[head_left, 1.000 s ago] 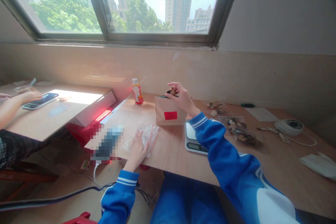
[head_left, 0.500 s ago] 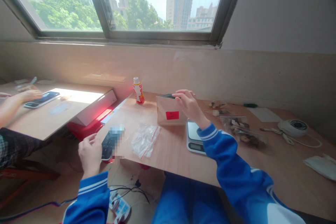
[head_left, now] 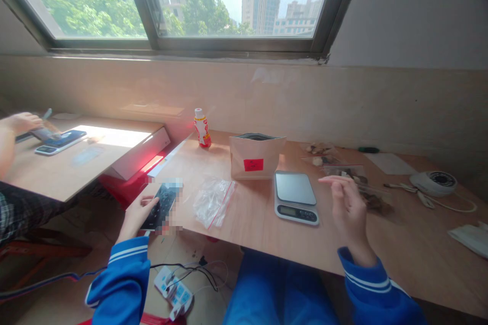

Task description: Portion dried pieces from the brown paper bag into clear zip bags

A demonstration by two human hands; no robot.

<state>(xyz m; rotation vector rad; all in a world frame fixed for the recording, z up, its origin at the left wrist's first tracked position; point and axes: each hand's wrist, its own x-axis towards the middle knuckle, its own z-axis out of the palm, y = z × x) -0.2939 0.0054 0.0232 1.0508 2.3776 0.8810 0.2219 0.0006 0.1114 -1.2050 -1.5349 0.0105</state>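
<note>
My left hand is at the table's near left edge, its fingers closed round the lower end of a dark phone. My right hand hovers above the table, right of a small digital scale, fingers loosely spread and empty. A brown paper bag with a red label stands open behind the scale. An empty clear zip bag lies flat between the phone and the scale.
A small red-and-white bottle stands near the wall. Bags of dried pieces lie right of the scale, with a white round device and cable further right. Another person's hand works at a neighbouring desk on the left.
My right hand left the paper bag's mouth and drew back to the right of the scale. My left hand moved off the zip bag and took hold of the phone.
</note>
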